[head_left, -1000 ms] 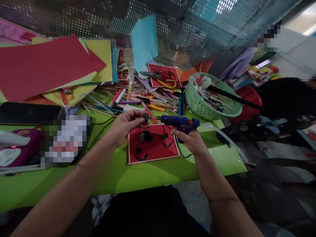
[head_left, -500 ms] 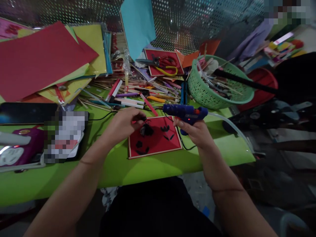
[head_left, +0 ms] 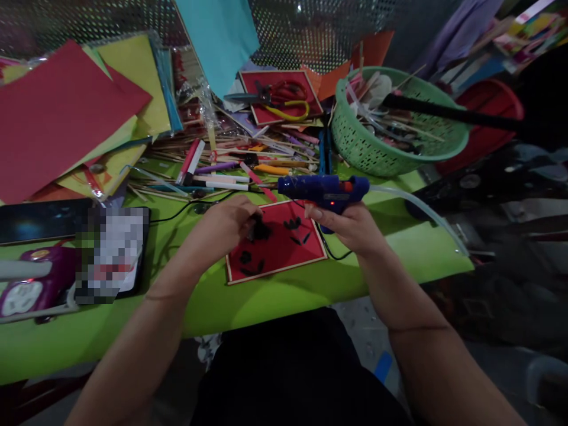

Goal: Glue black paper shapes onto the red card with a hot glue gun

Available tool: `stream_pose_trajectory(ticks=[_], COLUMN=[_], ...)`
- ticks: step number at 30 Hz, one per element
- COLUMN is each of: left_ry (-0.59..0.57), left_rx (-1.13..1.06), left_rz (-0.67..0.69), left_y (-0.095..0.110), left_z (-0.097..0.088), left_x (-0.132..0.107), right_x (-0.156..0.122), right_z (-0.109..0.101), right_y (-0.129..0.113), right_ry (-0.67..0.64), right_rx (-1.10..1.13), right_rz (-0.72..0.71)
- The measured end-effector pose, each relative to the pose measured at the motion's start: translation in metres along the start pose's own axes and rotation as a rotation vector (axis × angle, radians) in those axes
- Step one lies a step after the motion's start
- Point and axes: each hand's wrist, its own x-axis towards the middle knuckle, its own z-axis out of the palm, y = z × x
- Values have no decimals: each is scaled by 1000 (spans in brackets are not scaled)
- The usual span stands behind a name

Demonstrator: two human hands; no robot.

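A red board point(head_left: 284, 251) with a pale wooden border lies on the green table, carrying flat black shapes like flowers and leaves. Over its upper left part, my left hand point(head_left: 233, 222) is closed in a pinch on a small black piece, whose exact kind is unclear. Just beneath those fingertips is a dark clump point(head_left: 261, 231) on the board. My right hand point(head_left: 350, 228) grips a blue glue gun point(head_left: 326, 190) by its handle, nozzle pointing left above the board's top edge. A red light glows on the gun, and a clear tube or stick extends from its rear.
Behind the board lie pens and thin sticks point(head_left: 231, 168), with red and yellow handled cutters point(head_left: 284, 100) on another red board. A green basket point(head_left: 355, 142) stands at right. At left are colored sheets point(head_left: 57, 118), a phone point(head_left: 44, 219) and a purple device point(head_left: 53, 272).
My left hand has lowered slightly so its fingertips meet the dark clump. The glue gun stays in my right hand, a little further left in view. The camera view has shifted.
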Motion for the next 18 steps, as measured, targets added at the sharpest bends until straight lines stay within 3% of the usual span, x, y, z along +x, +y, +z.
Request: stream_pose_trajectory(ticks=[18], left_ry=[-30], left_rx=[243], left_rz=[16], left_y=[6], left_z=[6], left_x=[3], right_x=[1], right_z=[3], right_y=[-9], right_ry=[-7], right_rx=[57], right_rz=[-68])
